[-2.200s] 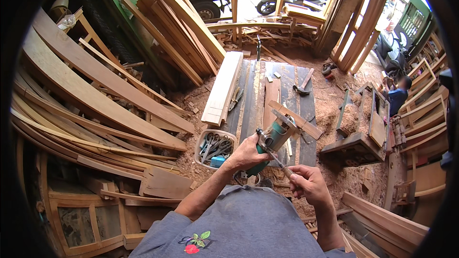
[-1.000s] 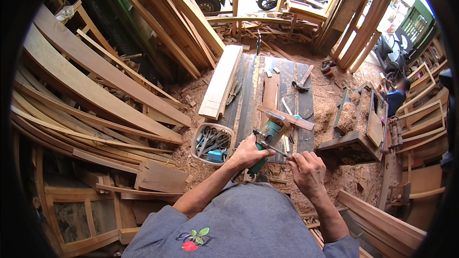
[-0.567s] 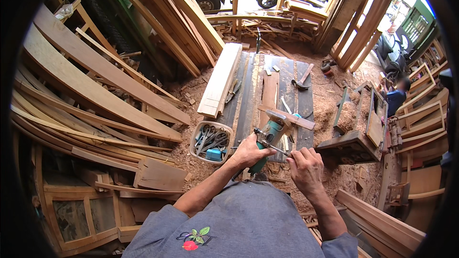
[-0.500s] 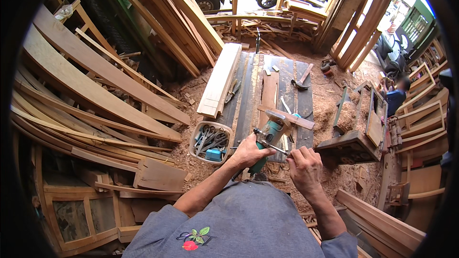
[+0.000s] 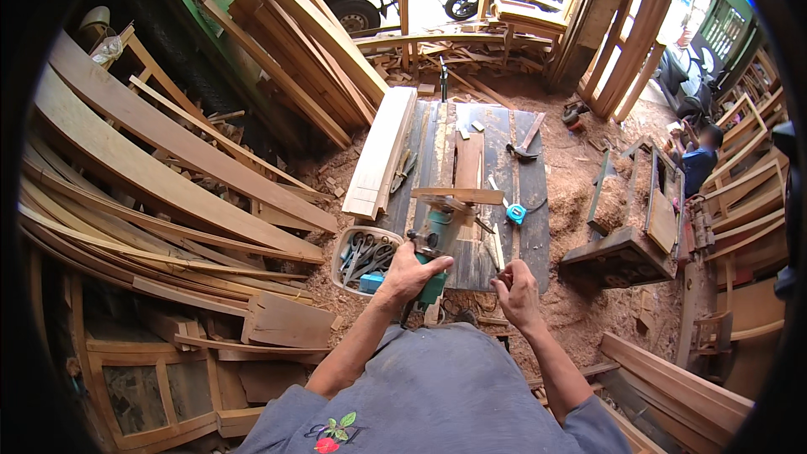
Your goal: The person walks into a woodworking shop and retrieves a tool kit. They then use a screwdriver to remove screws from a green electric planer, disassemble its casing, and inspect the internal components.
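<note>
My left hand [image 5: 410, 276] is wrapped round a green handheld trim router [image 5: 434, 287], held above the near side of the workbench [image 5: 531, 244]. Across the router's far end lies a wooden strip [image 5: 458, 195], and a thin metal rod sticks out on its right. Apart from the router, my right hand [image 5: 519, 294] is closed, fingertips pinched together; what they hold is too small to name. Beyond it on the bench lie a blue tape measure [image 5: 515, 213] and a claw hammer [image 5: 527, 148]. A narrow board [image 5: 469, 160] runs along the bench's middle.
Left of the router stands a plastic tub [image 5: 337, 262] of hand tools. Pale planks [image 5: 378, 155] and pliers [image 5: 404, 175] lie along the bench's left side. Shavings cover the floor around a wooden machine stand [image 5: 622, 256]. Curved boards [image 5: 168, 151] crowd the left. A person [image 5: 699, 160] sits far right.
The router has moved left and turned, with its wooden strip now lying nearly level. My right hand has drawn away from the router. The tape measure has come into fuller view.
</note>
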A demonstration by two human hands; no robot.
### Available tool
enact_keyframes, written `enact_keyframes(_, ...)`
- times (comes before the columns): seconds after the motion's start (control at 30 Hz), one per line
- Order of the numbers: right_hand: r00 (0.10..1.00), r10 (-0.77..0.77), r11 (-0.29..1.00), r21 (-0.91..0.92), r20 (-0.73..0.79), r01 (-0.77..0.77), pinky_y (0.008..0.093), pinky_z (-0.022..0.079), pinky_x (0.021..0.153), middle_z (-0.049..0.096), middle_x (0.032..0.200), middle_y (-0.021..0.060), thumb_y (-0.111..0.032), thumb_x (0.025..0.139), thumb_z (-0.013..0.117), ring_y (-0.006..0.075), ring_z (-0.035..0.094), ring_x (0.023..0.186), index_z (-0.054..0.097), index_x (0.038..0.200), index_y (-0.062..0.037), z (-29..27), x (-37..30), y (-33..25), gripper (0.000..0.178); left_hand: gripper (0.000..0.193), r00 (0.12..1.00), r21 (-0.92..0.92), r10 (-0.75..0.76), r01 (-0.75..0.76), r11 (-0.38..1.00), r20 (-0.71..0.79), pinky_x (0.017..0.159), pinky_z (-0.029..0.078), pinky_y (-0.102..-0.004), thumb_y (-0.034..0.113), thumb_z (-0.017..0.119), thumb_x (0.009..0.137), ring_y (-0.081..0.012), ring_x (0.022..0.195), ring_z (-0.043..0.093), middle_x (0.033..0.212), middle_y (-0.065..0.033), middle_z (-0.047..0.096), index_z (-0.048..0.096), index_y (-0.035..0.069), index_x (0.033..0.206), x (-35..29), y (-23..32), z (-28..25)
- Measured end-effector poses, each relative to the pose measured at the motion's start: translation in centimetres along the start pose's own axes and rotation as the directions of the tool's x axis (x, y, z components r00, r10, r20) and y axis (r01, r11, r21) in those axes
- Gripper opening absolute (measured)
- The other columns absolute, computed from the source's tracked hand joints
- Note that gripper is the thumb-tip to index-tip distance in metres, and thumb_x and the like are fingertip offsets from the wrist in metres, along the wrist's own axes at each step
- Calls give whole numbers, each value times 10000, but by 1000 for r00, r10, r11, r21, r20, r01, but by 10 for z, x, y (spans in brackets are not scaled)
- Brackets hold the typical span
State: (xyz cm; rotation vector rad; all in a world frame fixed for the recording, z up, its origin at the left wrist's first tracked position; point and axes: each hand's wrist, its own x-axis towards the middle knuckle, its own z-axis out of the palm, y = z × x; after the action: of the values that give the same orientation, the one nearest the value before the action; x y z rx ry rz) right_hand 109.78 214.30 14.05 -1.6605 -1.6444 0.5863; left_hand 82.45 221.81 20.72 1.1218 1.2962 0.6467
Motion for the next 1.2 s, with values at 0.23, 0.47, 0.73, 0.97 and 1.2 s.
enact_keyframes(0.23,811,582,804,-109,-61,-585,417,569,724,709,818,149,-300,742,947,275,700,775,665,931,-14,109,35,213,444,531,991,-221,21,-50,974,-134,772,599,-320,336,898,868,-154,848,698,973,-93,729,671,-59,1143,-17,-3,-21)
enact_keyframes(0.47,904,259,744,526,340,-411,408,597,923,724,1207,204,-550,941,780,266,705,1113,620,1399,26,107,80,61,753,522,956,-307,139,-218,926,-258,807,615,-316,301,924,840,-154,881,717,1022,-85,737,677,-26,1164,-24,2,-17)
enact_keyframes(0.73,872,-316,649,756,373,-88,363,564,1028,605,1401,150,-255,853,918,204,618,1258,313,1608,-17,23,72,-134,996,895,860,-170,511,-506,845,-21,1124,489,-378,286,951,805,-209,1275,617,1397,-140,639,470,-35,1489,-20,44,-26)
enact_keyframes(0.97,907,-240,826,563,346,4,390,537,1033,627,1344,177,-129,797,871,248,643,1210,328,1592,0,7,48,-126,972,1097,899,-402,436,-386,830,35,1192,407,-396,464,973,758,-220,1374,534,1469,-145,576,396,-31,1549,-8,35,-36)
enact_keyframes(1.2,926,-81,977,212,369,1,458,477,1144,574,1432,282,-219,769,847,411,594,1339,380,1560,21,19,23,-113,949,664,948,-545,260,-318,776,-183,979,565,-362,218,932,788,-204,1081,699,1220,-78,710,619,28,1342,4,17,-14)
